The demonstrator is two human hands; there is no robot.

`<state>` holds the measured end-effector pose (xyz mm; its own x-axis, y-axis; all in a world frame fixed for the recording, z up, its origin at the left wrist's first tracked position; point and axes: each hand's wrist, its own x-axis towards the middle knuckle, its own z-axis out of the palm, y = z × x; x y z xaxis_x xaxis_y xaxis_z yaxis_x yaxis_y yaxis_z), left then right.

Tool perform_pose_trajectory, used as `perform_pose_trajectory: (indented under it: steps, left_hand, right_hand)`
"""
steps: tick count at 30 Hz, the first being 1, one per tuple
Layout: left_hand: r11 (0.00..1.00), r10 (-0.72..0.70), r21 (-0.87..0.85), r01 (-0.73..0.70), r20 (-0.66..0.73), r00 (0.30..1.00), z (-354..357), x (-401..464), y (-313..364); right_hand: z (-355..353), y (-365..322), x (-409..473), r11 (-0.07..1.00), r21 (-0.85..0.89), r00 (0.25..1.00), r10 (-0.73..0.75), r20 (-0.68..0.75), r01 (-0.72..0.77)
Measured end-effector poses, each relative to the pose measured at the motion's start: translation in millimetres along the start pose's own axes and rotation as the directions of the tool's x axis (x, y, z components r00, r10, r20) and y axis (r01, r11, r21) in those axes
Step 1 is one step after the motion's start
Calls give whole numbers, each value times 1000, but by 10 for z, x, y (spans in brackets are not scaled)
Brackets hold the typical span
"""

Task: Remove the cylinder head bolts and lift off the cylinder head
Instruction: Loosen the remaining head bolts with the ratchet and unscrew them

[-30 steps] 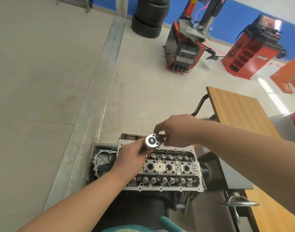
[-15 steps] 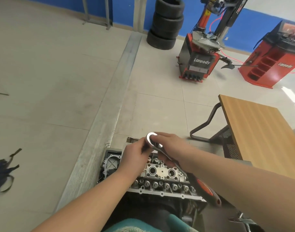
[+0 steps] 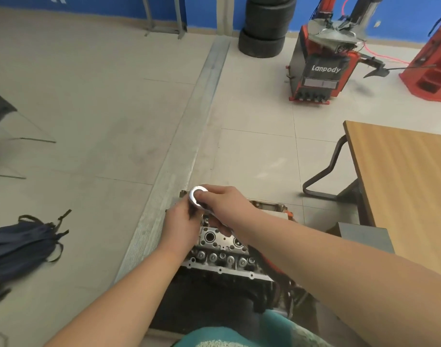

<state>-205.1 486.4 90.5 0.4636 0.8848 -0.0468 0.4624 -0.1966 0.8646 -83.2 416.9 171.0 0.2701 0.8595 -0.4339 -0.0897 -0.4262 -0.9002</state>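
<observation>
Gripping the chrome head of a ratchet wrench (image 3: 197, 198), the right hand (image 3: 223, 205) curls its fingers over the tool above the far left end of the cylinder head (image 3: 220, 249). The left hand (image 3: 182, 225) closes around the dark shaft below the ratchet head. The cylinder head sits on the engine block (image 3: 214, 294) low in the view, beside a wooden table (image 3: 402, 176). A dark bag (image 3: 22, 249) lies on the floor at left.

An auto repair workshop.
A red and black tyre-changing machine marked "Lanpody" (image 3: 322, 68) stands by a stack of black rubber tyres (image 3: 267, 26) on pale floor tiles (image 3: 89, 101), near a bare metal engine cylinder head (image 3: 222, 256).
</observation>
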Motion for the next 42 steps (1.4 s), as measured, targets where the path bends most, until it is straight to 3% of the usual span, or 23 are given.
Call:
perform_pose_trajectory:
  steps: [12, 16, 19, 21, 25, 28, 31, 34, 39, 42]
  left_hand:
    - [998, -56, 34, 60, -108, 993, 88, 14, -29]
    - [994, 13, 106, 1, -132, 991, 90, -81, -102]
    - [997, 63, 60, -55, -134, 989, 99, -118, -120]
    - [998, 54, 49, -47, -140, 989, 110, -125, -140]
    - [999, 38, 4, -38, -195, 980, 144, -130, -203]
    - [997, 68, 44, -60, -229, 971, 186, -133, -219]
    - [994, 70, 96, -46, -255, 964, 259, -135, -206]
    - [989, 72, 143, -32, -288, 955, 328, -113, -201]
    - [981, 61, 192, 1, -319, 946, 413, -38, -222]
    - [980, 55, 200, 13, -335, 941, 437, -24, -196]
  right_hand:
    - [-103, -262, 21, 989, -139, 995, 62, 80, -51]
    - [-38, -782, -35, 987, -100, 984, -108, 143, 123]
    - [-97, -1266, -54, 957, -96, 958, -263, 110, 274]
    - [-249, -1349, -57, 947, -122, 955, -291, 65, 297]
    - [-801, -804, -36, 960, -219, 974, -203, -104, 176]
    - [-1433, -8, -71, 935, -354, 958, -89, -274, -14]
    - [-2131, 836, -288, 797, -549, 899, -18, -437, -250]
    - [-2663, 1548, -603, 682, -604, 832, 13, -555, -413]
    - [-3159, 2288, -987, 513, -659, 771, 7, -637, -549]
    - [-3251, 2467, -1056, 513, -653, 768, 20, -640, -558]
